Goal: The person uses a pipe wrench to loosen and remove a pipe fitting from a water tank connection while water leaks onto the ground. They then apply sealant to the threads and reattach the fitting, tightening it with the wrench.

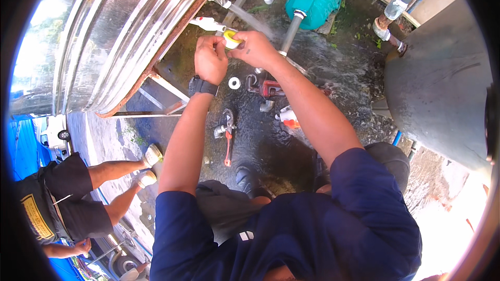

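My right hand (256,50) is closed on a small yellow and white roll of thread seal tape (232,39). Right beside it, my left hand (211,61) has its fingers pinched together against the roll's near side; what lies between them is hidden. Just beyond my fingers is a white plastic valve (207,23) with a red mark, near the metal tank's lower edge. Water sprays from a white pipe end (221,1) farther off. Below my hands, a white ring (234,82) lies on the wet ground.
A red-handled pipe wrench (228,138), a larger red wrench (270,88) and a grey elbow fitting (266,105) lie on the ground. The ribbed metal tank (104,47) stands left, a teal pump tank (315,0) ahead, a grey tank (440,88) right. Another person (67,192) stands at left.
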Tool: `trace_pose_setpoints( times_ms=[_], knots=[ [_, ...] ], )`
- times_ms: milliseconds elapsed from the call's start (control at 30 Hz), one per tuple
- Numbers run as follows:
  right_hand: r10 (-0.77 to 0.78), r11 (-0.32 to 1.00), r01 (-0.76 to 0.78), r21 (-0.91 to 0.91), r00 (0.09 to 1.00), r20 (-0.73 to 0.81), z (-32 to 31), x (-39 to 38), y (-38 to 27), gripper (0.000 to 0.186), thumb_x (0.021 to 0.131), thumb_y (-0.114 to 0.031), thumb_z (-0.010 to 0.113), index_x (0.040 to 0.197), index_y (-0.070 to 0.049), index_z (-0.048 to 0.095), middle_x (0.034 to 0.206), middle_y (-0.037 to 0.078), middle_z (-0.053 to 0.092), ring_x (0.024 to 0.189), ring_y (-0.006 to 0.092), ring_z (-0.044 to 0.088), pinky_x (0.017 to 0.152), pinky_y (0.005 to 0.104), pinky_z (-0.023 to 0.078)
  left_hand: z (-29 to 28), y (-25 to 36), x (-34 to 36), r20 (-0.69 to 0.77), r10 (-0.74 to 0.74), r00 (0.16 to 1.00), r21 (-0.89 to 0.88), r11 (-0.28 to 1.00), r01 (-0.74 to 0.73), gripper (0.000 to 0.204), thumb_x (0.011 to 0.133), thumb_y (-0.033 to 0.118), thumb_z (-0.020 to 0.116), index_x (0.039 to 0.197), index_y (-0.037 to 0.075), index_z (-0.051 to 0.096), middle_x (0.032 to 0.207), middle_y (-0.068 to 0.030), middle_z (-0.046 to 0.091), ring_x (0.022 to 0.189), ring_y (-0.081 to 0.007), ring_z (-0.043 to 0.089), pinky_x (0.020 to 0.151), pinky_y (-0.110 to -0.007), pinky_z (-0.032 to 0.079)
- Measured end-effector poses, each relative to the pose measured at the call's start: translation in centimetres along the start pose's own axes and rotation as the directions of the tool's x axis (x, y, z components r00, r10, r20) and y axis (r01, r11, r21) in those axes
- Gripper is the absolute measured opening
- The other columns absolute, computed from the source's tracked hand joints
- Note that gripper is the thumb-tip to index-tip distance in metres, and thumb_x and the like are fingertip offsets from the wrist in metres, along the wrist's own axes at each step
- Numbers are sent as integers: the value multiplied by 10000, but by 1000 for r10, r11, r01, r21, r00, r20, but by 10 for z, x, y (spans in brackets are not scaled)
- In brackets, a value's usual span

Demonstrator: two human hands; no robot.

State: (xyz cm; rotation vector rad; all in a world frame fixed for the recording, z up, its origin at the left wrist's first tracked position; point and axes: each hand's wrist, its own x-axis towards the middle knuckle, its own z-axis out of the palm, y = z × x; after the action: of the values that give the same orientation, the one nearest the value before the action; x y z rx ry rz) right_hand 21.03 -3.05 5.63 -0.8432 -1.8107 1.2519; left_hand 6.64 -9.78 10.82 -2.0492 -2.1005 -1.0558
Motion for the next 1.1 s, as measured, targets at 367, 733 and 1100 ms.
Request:
trace_pose_setpoints(
  times_ms=[367, 733, 1100],
  knots=[
    [194, 846, -204, 492, 978, 73, -7, 20, 18, 422, 802, -156, 793, 1163, 33, 683, 895, 59, 725, 778, 138, 664, 689, 279, 517, -1, -20, -11, 182, 176, 967, 149, 968, -204, 87, 938, 83, 597, 1008, 43, 563, 1036, -164, 602, 911, -380, 626, 752, -478, 510],
    [430, 471, -21, 882, 878, -209, -14, 125, 37, 425, 825, -240, 807, 1149, 13, 702, 1017, 91, 709, 964, 173, 624, 837, 333, 459, 53, -57, 89, 101, 232, 967, 339, 906, -253, 98, 926, 66, 553, 1023, 71, 550, 1083, -160, 574, 943, -397, 625, 774, -503, 521],
    [521, 485, -35, 874, 814, -256, 8, 175, 57, 478, 823, -365, 833, 1040, 42, 706, 962, 107, 704, 897, 187, 630, 852, 325, 473, 82, -84, 104, 159, 375, 913, 518, 756, -400, 94, 914, 117, 591, 978, 48, 590, 982, -131, 570, 918, -333, 603, 771, -450, 534]
  ],
)
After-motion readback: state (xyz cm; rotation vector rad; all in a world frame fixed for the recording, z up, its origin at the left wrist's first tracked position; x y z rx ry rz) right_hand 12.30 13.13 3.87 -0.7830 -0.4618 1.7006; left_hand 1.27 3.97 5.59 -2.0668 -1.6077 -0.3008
